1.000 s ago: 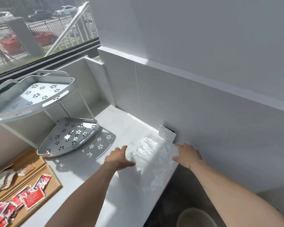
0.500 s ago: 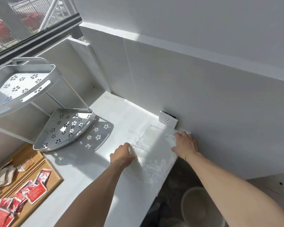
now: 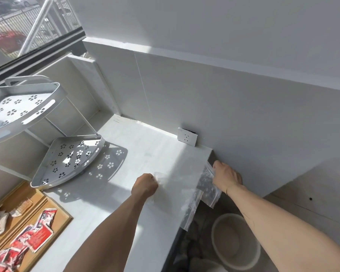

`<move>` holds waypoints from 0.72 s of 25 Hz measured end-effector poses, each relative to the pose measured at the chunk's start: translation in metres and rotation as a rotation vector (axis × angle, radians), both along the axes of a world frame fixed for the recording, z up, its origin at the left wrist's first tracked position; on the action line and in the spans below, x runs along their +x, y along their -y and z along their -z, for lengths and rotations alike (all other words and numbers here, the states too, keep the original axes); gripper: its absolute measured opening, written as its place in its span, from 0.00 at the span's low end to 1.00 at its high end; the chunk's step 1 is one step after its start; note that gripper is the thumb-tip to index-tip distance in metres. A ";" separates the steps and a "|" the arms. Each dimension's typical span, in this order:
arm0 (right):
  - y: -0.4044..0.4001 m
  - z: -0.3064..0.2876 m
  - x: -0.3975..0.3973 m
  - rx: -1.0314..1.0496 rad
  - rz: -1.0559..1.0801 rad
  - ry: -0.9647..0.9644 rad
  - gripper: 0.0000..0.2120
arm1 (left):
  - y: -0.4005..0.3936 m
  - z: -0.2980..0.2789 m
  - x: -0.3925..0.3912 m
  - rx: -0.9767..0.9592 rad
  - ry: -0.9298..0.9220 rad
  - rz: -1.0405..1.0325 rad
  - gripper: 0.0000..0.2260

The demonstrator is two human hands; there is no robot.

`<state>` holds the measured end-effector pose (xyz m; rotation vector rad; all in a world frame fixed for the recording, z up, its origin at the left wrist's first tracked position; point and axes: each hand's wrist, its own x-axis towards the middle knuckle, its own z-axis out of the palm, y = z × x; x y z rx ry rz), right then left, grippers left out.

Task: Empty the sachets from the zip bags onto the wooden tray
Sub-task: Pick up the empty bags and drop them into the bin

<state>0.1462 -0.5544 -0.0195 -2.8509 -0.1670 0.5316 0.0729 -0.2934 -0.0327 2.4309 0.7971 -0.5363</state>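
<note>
Clear plastic: the zip bags (image 3: pixel 186 193) lie flat at the right edge of the counter (image 3: pixel 110 203), their ends hanging over it.
Left hand (image 3: pixel 144 186): fisted, fingers pinched on the left edge of a bag on the counter.
Right hand (image 3: pixel 227 177): beyond the counter edge, fingers closed on a bag's upper right part; that bag dangles off the edge and looks empty, though glare makes this hard to tell.
Sachets (image 3: pixel 35 234): red ones lie loose on the tray, with a few pale ones beside them at far left.
Tray (image 3: pixel 65 216): wood, on the counter at lower left, well apart from the bags.
Rack (image 3: pixel 67 156): white, two tiers with flower cutouts, just behind the tray.
Socket (image 3: pixel 187 136): white, on the wall behind the bags.
Bucket (image 3: pixel 236 244): pale, on the floor below the right forearm.
</note>
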 end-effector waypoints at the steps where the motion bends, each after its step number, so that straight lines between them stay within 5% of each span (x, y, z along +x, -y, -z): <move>1: 0.007 -0.003 -0.008 -0.007 0.019 0.014 0.10 | 0.005 -0.001 -0.001 -0.018 0.020 0.023 0.05; 18: 0.202 -0.008 -0.182 -0.064 0.544 -0.016 0.11 | 0.221 0.009 -0.040 -0.243 0.068 0.440 0.13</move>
